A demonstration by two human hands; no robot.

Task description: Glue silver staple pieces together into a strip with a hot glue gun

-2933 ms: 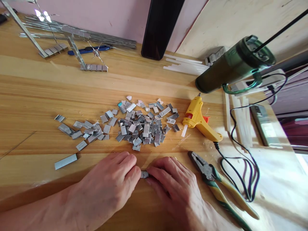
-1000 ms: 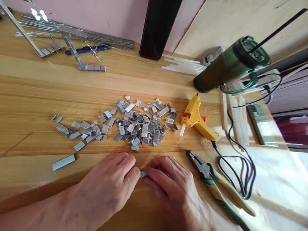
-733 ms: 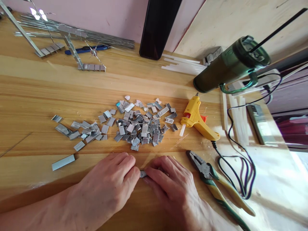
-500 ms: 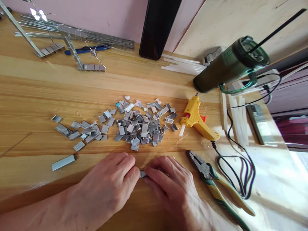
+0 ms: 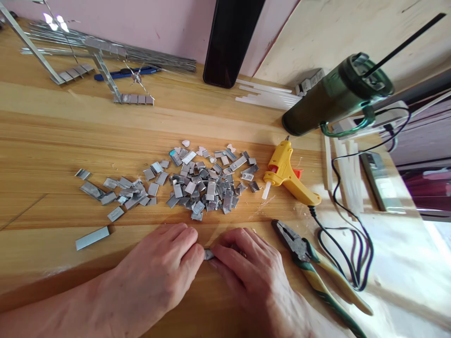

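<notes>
One small grey metal piece (image 5: 208, 254) shows in the head view between the left hand (image 5: 164, 265) and the right hand (image 5: 252, 267), at the bench (image 5: 52, 136). Both hands are clamped on it, one from each side, with only a short stretch exposed. Just beyond them lies a heap of metal pieces (image 5: 211, 189); pliers (image 5: 301, 249) rest right of the right hand, a yellow glue gun (image 5: 287, 175) beyond.

We note bright light over the bench (image 5: 88, 126), strongest from the right, where glare washes out its near right corner. Soft shadow lies along the left forearm (image 5: 70, 300). Two small patches (image 5: 50, 18) near the far left corner read almost white. Centre sharp; right margin soft, mug (image 5: 331, 98) slanted by apparent wide-angle distortion.
</notes>
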